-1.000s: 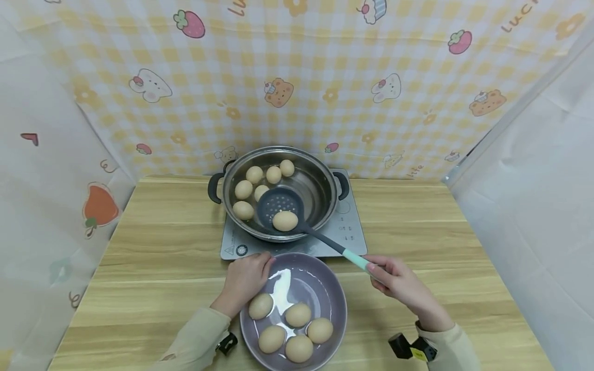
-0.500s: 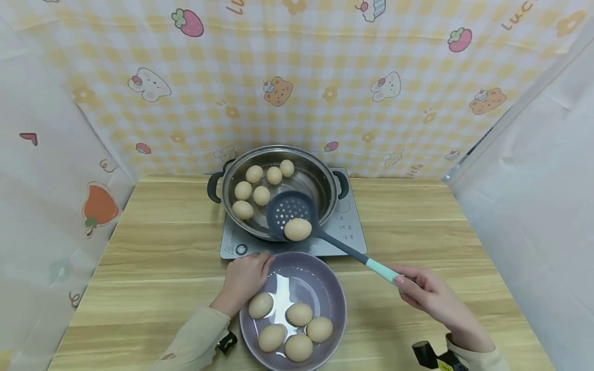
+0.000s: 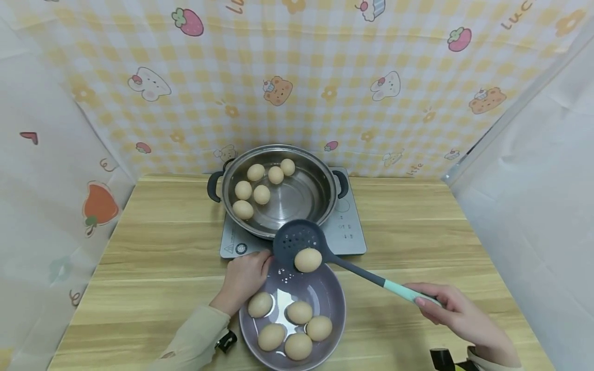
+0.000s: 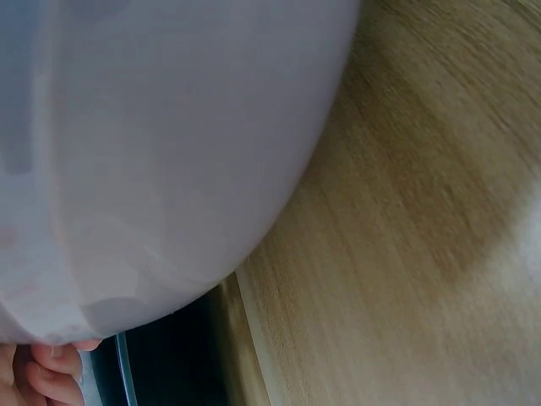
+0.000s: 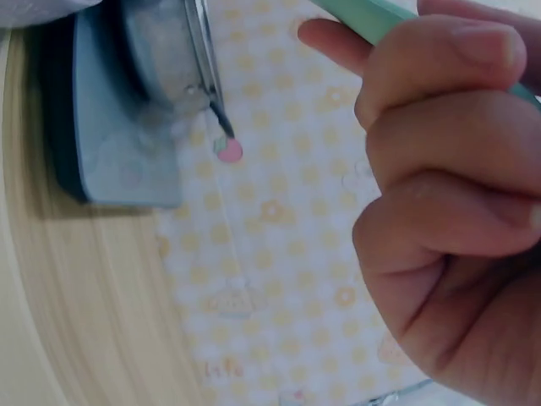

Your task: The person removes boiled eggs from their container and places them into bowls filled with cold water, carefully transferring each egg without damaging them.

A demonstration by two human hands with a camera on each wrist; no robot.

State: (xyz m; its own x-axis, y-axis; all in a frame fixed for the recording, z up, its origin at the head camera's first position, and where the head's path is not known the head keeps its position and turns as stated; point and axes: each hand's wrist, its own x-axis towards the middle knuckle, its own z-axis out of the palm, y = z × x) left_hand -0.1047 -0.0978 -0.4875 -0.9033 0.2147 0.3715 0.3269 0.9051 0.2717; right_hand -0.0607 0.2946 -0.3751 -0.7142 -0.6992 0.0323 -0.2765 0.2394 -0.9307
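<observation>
My right hand [image 3: 464, 319] grips the mint-green handle of a dark grey slotted skimmer [image 3: 297, 234], its fingers curled round it in the right wrist view. One brown egg [image 3: 308, 260] rests on the skimmer's head, which hangs over the far rim of a purple bowl [image 3: 340, 309]. Several more eggs [image 3: 298, 347] lie in that bowl. At the bowl's upper left rim, my left hand [image 3: 243, 281] holds on; in the left wrist view its curled fingers [image 4: 55, 381] show under the bowl's edge. Behind, a steel pot [image 3: 301, 198] holds water and several eggs [image 3: 243, 209] along its left side.
Under the pot sits a flat grey induction cooktop [image 3: 345, 237]. Black side handles [image 3: 342, 185] stick out from the pot. A yellow checked cloth [image 3: 325, 118] hangs behind the wooden table [image 3: 417, 232], and white sheets [image 3: 533, 170] flank both sides.
The skimmer with its egg has moved out of the pot, toward the person and to the right, over the bowl's far rim. My left hand and the bowl have stayed put.
</observation>
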